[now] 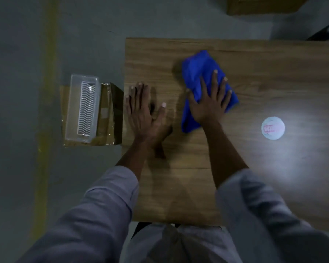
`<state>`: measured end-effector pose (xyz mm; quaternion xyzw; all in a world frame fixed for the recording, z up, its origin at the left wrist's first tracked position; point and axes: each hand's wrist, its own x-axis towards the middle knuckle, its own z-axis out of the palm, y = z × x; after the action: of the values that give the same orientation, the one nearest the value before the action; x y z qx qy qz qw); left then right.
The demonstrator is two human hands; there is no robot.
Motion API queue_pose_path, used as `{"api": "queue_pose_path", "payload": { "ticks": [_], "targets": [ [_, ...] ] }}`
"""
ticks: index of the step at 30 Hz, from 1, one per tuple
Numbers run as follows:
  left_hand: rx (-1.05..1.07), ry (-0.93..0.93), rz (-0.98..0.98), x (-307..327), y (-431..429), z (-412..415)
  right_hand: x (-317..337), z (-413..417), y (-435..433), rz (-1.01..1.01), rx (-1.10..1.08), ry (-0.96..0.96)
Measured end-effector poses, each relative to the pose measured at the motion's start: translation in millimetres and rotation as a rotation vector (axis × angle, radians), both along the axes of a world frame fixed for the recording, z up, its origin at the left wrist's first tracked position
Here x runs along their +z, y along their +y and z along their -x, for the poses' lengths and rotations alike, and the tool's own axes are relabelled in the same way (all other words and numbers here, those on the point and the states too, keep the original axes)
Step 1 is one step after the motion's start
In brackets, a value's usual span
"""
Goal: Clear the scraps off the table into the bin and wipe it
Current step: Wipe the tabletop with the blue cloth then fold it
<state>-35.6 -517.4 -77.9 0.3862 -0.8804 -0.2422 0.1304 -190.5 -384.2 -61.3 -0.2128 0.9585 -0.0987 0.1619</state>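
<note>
A blue cloth (198,69) lies bunched on the wooden table (273,73). My right hand (210,99) presses flat on top of it, fingers spread. My left hand (142,111) rests flat on the table by its left edge, fingers apart, holding nothing. A clear plastic bin (83,109) with a white ribbed insert stands on a cardboard box (110,114) on the floor just left of the table. No scraps show on the table; the picture is dim and slightly blurred.
A round white lid or disc (273,128) with red print lies on the table to the right, in a bright spot of light. A yellow line (46,92) runs along the grey floor at left. Another wooden piece (262,4) sits at the top right.
</note>
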Motion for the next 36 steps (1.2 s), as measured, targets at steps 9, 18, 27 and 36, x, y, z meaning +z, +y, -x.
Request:
{"api": "queue_pose_path", "payload": {
  "ticks": [9,18,27,36],
  "targets": [
    [0.021,0.014,-0.001,4,0,2,-5,-33,15,0.061,0.323,0.125],
    [-0.005,-0.018,-0.049,8,-2,4,-1,70,-93,0.014,0.054,0.014],
    [-0.016,0.107,-0.094,5,-5,0,-11,25,-65,0.145,0.685,0.109],
    [-0.022,0.121,-0.115,2,-4,0,-6,36,-125,0.054,0.098,0.098]
  ]
}}
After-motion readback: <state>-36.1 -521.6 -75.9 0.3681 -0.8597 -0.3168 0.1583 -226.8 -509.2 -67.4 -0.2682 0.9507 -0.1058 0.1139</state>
